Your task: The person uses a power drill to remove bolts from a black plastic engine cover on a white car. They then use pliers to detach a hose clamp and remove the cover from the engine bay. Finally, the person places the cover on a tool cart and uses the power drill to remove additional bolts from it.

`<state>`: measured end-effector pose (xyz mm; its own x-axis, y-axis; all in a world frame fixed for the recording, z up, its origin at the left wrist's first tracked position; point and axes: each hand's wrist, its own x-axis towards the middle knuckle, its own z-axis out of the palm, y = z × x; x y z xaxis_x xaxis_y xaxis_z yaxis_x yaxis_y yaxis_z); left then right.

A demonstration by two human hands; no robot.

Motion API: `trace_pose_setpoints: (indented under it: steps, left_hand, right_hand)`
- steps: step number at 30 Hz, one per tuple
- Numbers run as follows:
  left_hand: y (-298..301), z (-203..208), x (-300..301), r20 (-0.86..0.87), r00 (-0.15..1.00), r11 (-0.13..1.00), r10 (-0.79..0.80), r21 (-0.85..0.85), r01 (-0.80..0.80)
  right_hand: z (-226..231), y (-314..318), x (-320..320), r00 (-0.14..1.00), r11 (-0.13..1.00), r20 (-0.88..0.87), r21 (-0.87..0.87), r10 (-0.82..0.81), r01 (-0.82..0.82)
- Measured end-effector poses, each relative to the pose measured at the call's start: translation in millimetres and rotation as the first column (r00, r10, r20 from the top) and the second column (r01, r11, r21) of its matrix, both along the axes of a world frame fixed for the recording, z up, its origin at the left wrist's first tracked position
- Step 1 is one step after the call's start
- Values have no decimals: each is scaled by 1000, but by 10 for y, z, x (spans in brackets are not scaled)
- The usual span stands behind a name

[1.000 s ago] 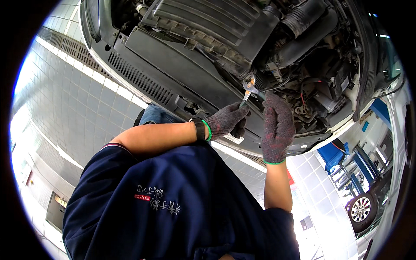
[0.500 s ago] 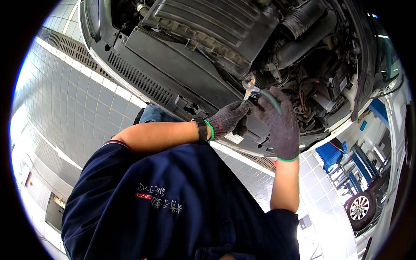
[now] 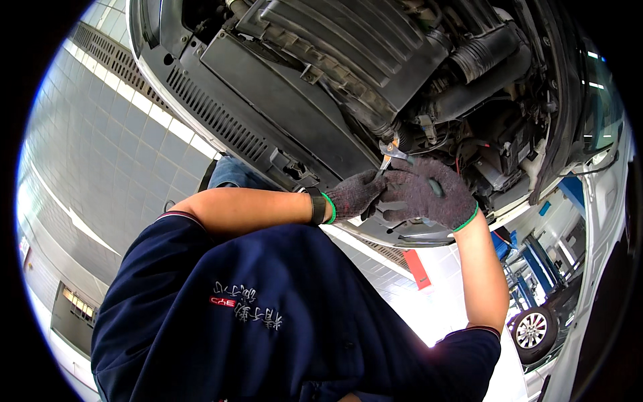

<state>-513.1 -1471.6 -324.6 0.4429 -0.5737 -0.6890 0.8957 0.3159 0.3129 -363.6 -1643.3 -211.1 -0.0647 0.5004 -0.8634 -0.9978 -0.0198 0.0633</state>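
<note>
My left hand (image 3: pixel 355 195), in a dark knit glove with a green cuff, is closed at the front of the engine bay. Its fingertips pinch a thin metal shaft, mostly hidden by the gloves. My right hand (image 3: pixel 432 193), gloved alike, reaches in from the right and meets the left fingers. It grips the dark green handle of a ratchet wrench (image 3: pixel 394 152), its lower fingers partly extended. The wrench's silver head shows above both hands, with an orange part beside it, below the black ribbed engine cover (image 3: pixel 335 37).
A black slotted front panel (image 3: pixel 218 110) runs along the car's edge. A corrugated air hose (image 3: pixel 483 57) and the battery area (image 3: pixel 499 164) lie to the right. A blue lift (image 3: pixel 539 261) and a wheel (image 3: pixel 534 329) stand farther right, on the tiled workshop floor.
My right hand has swung down and left, its forearm now farther right, bringing its fingers against the left hand. The ratchet handle has turned with it. The view has shifted slightly.
</note>
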Motion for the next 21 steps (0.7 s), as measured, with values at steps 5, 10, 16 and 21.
trace_pose_setpoints:
  steps: [5, 10, 16, 21]
  left_hand:
    - [140, 157, 51, 6, 998, 997, -60, 40, 60]
    - [143, 107, 79, 37, 997, 997, -65, 38, 64]
    - [136, 66, 83, 6, 1000, 1000, 6, -15, -5]
    - [220, 151, 165, 171, 979, 986, -112, 139, 89]
  right_hand:
    - [60, -91, 60, 999, 999, -19, -40, 26, -27]
    - [71, -91, 129, 999, 998, -10, -51, 40, -41]
    - [-32, -42, 163, 998, 999, -64, 39, 14, -12]
    - [12, 72, 51, 996, 1000, -90, 24, -13, 15]
